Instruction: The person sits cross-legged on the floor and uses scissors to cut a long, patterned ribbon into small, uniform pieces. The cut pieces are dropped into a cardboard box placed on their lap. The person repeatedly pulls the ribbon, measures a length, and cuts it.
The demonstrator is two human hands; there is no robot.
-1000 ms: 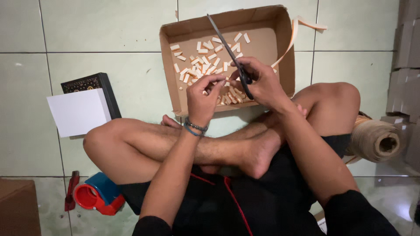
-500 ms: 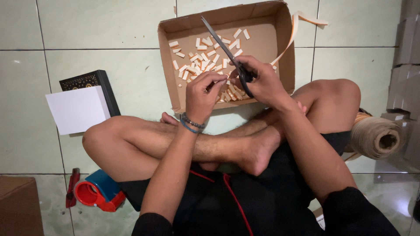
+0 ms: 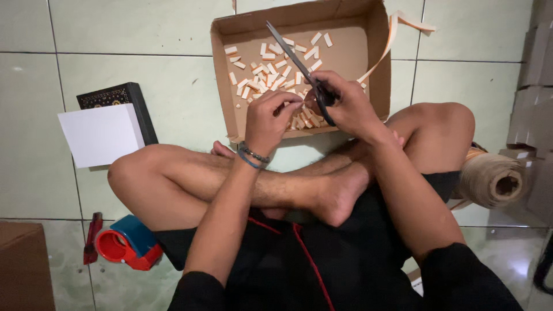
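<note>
Gripping the scissors [image 3: 299, 66], our right hand [image 3: 345, 109] has its fingers closed through the handles, blades pointing toward eleven o'clock over the cardboard box [image 3: 377, 52]. Our left hand [image 3: 271, 118] pinches something small between thumb and fingertips just beside the blades; we cannot tell exactly what it is. Small cut pieces [image 3: 271, 72] lie scattered across the box floor, at twelve o'clock from our crossed legs. An orange-backed strip [image 3: 397, 29] curls over the box's right wall. At nine o'clock sit a white card [image 3: 101, 135] and a black box [image 3: 124, 95]; at seven o'clock a red tape dispenser [image 3: 124, 247]; at three o'clock a twine roll [image 3: 492, 178].
</note>
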